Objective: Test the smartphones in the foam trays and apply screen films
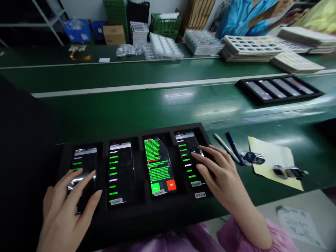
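Observation:
A black foam tray (123, 213) with a "0925" label holds several smartphones with lit screens. My left hand (65, 206) is open over the leftmost phone (85, 157), fingertips at its screen and covering part of it. Beside it lies a second phone (122, 175) showing a list of green and white lines. The third phone (159, 161) displays dense green text with a green and a red button at the bottom. On the right, my right hand (220, 171) has its fingers spread, fingertips at the screen of the rightmost phone (185, 150).
Right of the tray lie a white pen (223, 145), a blue pen (233, 147) and yellow paper (275, 161) with small metallic items. Another black tray (283, 89) of phones sits farther back. Stacked trays (249, 47) line the far bench, where a person in blue (241, 17) stands.

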Tool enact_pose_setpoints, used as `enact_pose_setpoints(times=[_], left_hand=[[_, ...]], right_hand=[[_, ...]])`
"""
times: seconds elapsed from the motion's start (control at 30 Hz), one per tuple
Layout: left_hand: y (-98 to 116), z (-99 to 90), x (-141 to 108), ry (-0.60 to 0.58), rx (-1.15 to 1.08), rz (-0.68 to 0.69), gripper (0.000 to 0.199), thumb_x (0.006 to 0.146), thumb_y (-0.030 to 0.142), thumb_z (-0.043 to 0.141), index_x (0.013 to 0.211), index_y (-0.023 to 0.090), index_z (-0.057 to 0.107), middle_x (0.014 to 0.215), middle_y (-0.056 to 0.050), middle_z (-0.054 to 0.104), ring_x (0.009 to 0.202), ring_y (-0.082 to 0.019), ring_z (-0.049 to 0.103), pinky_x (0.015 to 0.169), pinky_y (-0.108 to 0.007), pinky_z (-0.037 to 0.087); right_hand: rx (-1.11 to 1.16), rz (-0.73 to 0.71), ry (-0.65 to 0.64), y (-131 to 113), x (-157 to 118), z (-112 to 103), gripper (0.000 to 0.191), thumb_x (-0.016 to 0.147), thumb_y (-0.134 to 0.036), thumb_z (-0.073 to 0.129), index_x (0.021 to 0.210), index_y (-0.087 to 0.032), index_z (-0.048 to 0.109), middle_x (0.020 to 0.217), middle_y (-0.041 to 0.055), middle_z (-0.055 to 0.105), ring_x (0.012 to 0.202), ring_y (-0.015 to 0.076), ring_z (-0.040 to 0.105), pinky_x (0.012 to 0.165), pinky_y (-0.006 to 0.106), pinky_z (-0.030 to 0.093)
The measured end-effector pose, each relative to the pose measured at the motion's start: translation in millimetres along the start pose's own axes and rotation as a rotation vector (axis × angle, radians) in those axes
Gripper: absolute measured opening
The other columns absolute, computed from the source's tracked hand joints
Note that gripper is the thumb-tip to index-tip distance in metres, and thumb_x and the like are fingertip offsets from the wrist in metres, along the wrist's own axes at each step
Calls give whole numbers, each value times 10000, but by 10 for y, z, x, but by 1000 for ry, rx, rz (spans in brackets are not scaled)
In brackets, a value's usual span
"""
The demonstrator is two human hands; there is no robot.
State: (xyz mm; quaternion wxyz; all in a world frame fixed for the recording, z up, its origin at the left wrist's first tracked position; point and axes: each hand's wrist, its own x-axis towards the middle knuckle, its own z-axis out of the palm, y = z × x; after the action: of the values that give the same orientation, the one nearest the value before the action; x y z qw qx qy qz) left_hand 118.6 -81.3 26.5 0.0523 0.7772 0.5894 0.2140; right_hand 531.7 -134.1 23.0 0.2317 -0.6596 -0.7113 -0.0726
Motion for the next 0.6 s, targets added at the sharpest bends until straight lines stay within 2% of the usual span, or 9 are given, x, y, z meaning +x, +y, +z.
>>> enact_pose_setpoints(times=[0.1, 0.2, 0.27, 0.4, 0.5, 0.6], left_hand=[[0, 106, 83, -14, 129, 71, 440, 1039, 524, 505, 1378, 274, 630, 1519, -151, 570, 1457, -405, 514, 1244, -733, 301], [5, 122, 76, -12, 215, 67, 460, 1049, 529, 499, 1416, 275, 609, 1547, -160, 556, 1484, -423, 483, 1212, -812, 269], [34, 110, 85, -20, 249, 53, 458, 1052, 525, 500, 1427, 283, 608, 1555, -158, 554, 1496, -420, 470, 1197, -832, 273], [168, 118, 183, -70, 262, 54, 439, 1057, 490, 517, 1449, 317, 614, 1576, -144, 536, 1525, -396, 433, 1196, -828, 292], [301, 162, 273, -96, 261, 85, 430, 1057, 495, 523, 1455, 360, 618, 1586, -128, 527, 1530, -385, 421, 1185, -851, 280], [363, 181, 305, -133, 286, 116, 447, 1057, 530, 509, 1472, 393, 602, 1623, -125, 491, 1543, -403, 392, 1146, -906, 249]], right_hand=[[-61, -25, -6, 37, 81, 136, 366, 1111, -386, 468, 1329, -228, 715, 1445, 133, 633, 1362, 348, 556, 1026, 558, 530], [-116, -51, 12, -34, 175, 201, 351, 1109, -396, 473, 1205, -235, 769, 1449, 129, 638, 1357, 386, 551, 1009, 591, 511], [-38, -129, 26, -140, 263, 226, 323, 1107, -371, 486, 1187, -228, 764, 1441, 128, 642, 1346, 369, 562, 1033, 581, 494], [107, -306, 66, -347, 417, 285, 298, 1098, -347, 502, 1281, -213, 695, 1416, 141, 647, 1304, 360, 598, 1043, 577, 471], [136, -277, 76, -360, 428, 347, 271, 1083, -319, 511, 1290, -249, 671, 1413, 132, 650, 1278, 388, 613, 1023, 602, 468], [182, -216, 73, -239, 326, 385, 318, 1066, -336, 510, 1352, -342, 649, 1417, 91, 651, 1250, 402, 631, 1009, 635, 481]])
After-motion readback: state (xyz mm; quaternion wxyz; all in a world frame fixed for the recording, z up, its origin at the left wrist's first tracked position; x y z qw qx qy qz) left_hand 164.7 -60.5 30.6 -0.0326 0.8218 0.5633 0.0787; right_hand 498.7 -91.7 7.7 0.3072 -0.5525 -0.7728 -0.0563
